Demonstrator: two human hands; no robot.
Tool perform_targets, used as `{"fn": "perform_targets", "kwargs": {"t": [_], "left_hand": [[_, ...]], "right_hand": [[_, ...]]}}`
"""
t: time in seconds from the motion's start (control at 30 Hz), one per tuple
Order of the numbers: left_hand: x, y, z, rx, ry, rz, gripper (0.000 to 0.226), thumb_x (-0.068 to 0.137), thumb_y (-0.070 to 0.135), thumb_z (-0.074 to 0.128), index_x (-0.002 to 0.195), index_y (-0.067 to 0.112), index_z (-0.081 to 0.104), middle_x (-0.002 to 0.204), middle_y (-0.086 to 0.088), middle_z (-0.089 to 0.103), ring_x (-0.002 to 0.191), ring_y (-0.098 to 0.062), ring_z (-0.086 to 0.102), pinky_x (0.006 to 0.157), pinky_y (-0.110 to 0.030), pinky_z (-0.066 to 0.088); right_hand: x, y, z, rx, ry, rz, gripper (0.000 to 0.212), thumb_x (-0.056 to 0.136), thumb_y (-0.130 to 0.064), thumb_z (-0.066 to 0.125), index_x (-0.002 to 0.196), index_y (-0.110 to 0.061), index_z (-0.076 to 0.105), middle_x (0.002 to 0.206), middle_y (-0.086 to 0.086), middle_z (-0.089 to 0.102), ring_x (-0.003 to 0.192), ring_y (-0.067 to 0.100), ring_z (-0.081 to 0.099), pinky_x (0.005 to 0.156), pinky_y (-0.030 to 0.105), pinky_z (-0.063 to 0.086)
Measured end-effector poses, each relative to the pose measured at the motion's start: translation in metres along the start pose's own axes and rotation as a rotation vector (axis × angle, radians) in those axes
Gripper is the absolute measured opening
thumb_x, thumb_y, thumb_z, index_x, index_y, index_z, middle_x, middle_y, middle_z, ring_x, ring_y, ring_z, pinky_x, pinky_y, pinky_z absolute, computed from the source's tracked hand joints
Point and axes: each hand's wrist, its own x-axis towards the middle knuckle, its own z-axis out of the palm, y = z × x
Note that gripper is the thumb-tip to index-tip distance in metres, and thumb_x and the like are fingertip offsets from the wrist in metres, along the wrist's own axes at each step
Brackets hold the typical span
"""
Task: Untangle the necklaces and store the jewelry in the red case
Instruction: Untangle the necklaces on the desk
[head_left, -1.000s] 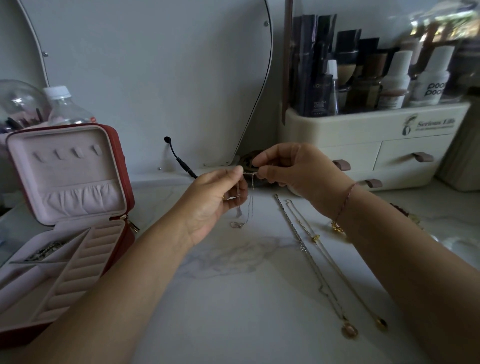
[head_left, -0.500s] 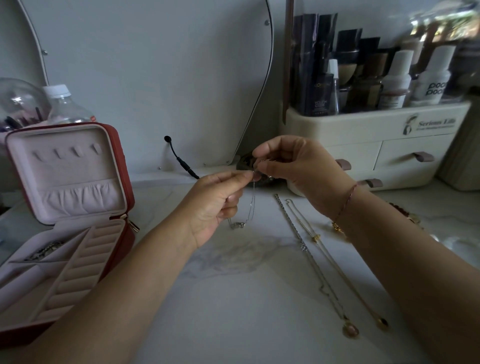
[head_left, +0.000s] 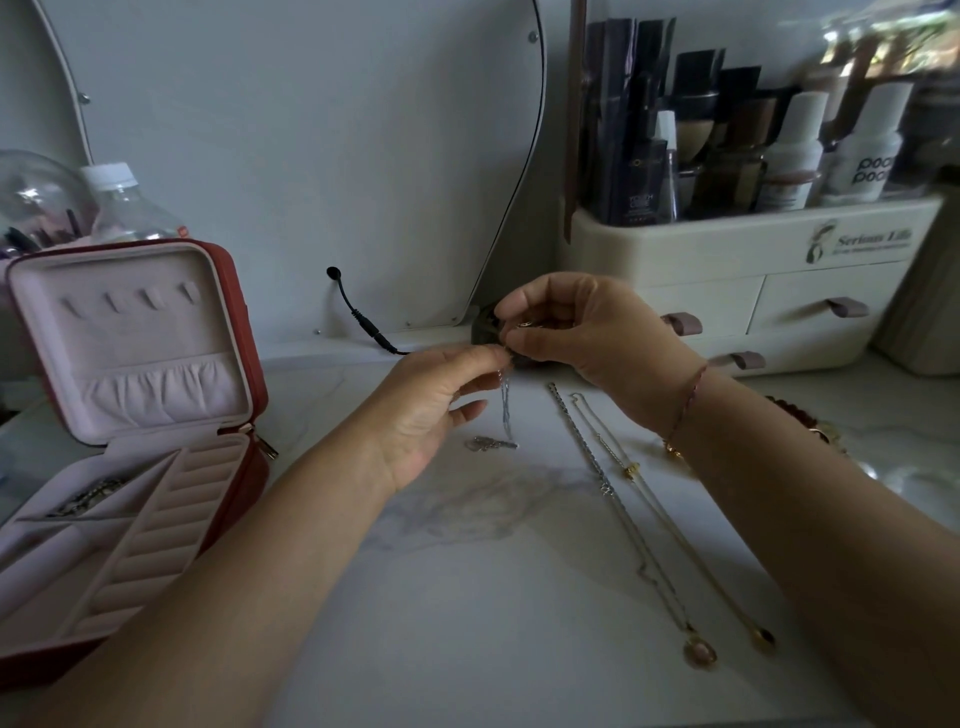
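The silver necklace (head_left: 505, 410) hangs between both hands above the tabletop (head_left: 467, 597), its lower end now resting on the marble where a second ago it dangled clear. The left hand (head_left: 431, 410) and right hand (head_left: 582, 332) each pinch its top, grip pressed together. Judging by this, untangling continues; the red case (head_left: 130, 426) waits open at left.

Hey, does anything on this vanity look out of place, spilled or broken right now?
Nothing spilled or broken. The only loose ends: two necklaces lie stretched on the marble, outside the open red case, and both hands pinch a thin silver chain dangling onto the counter.
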Motion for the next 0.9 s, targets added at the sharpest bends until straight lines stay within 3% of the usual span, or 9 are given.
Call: {"fn": "perform_targets", "kwargs": {"t": [0.17, 0.37, 0.5, 0.67, 0.8, 0.9], "left_hand": [[0.0002, 0.0004, 0.0028, -0.134, -0.088, -0.047, 0.015, 0.092, 0.018, 0.048, 0.086, 0.018, 0.062, 0.079, 0.003, 0.067, 0.086, -0.011, 0.059, 0.084, -0.032, 0.040], [0.0018, -0.0020, 0.0014, -0.171, -0.112, -0.062, 0.011, 0.088, 0.015, 0.053, 0.091, 0.016, 0.063, 0.082, 0.002, 0.066, 0.087, -0.010, 0.060, 0.087, -0.031, 0.043], [0.0031, -0.0032, -0.0029, -0.122, -0.124, -0.023, 0.013, 0.072, 0.023, 0.065, 0.084, 0.017, 0.066, 0.078, 0.002, 0.064, 0.080, -0.008, 0.058, 0.083, -0.029, 0.042], [0.0056, -0.0042, -0.0056, -0.163, -0.091, -0.006, 0.014, 0.069, 0.023, 0.067, 0.082, 0.017, 0.068, 0.079, 0.004, 0.066, 0.080, -0.008, 0.060, 0.082, -0.027, 0.043], [0.0065, -0.0036, -0.0035, -0.237, -0.058, 0.010, 0.015, 0.071, 0.019, 0.063, 0.086, 0.015, 0.064, 0.074, 0.003, 0.067, 0.075, -0.009, 0.062, 0.079, -0.026, 0.045], [0.0065, -0.0028, -0.0031, -0.250, -0.024, 0.042, 0.003, 0.085, 0.011, 0.058, 0.086, 0.013, 0.060, 0.070, 0.002, 0.066, 0.069, -0.010, 0.061, 0.074, -0.024, 0.050]], "right_hand": [[-0.0006, -0.0007, -0.0007, -0.006, -0.016, 0.012, 0.018, 0.081, 0.007, 0.064, 0.093, -0.006, 0.065, 0.082, 0.009, 0.068, 0.075, 0.016, 0.066, 0.075, 0.021, 0.056], [-0.0015, -0.0021, -0.0040, -0.091, -0.066, 0.068, 0.017, 0.084, 0.002, 0.064, 0.091, -0.012, 0.068, 0.089, 0.013, 0.071, 0.078, 0.015, 0.067, 0.079, 0.024, 0.057], [-0.0033, -0.0054, -0.0037, -0.238, -0.053, 0.061, 0.017, 0.087, -0.004, 0.062, 0.086, -0.020, 0.069, 0.077, -0.007, 0.067, 0.061, -0.008, 0.059, 0.062, 0.005, 0.047], [-0.0027, -0.0043, -0.0051, -0.345, 0.003, 0.029, 0.013, 0.088, -0.007, 0.062, 0.091, -0.015, 0.072, 0.074, -0.008, 0.064, 0.049, -0.012, 0.052, 0.050, 0.003, 0.039], [-0.0008, -0.0022, -0.0054, -0.335, 0.016, 0.016, 0.015, 0.087, -0.007, 0.063, 0.084, -0.020, 0.071, 0.078, -0.005, 0.069, 0.060, -0.006, 0.058, 0.062, 0.006, 0.048], [-0.0005, -0.0018, -0.0069, -0.259, 0.021, 0.019, 0.015, 0.086, -0.005, 0.063, 0.083, -0.018, 0.070, 0.079, -0.005, 0.069, 0.064, -0.004, 0.060, 0.064, 0.007, 0.049]]}}
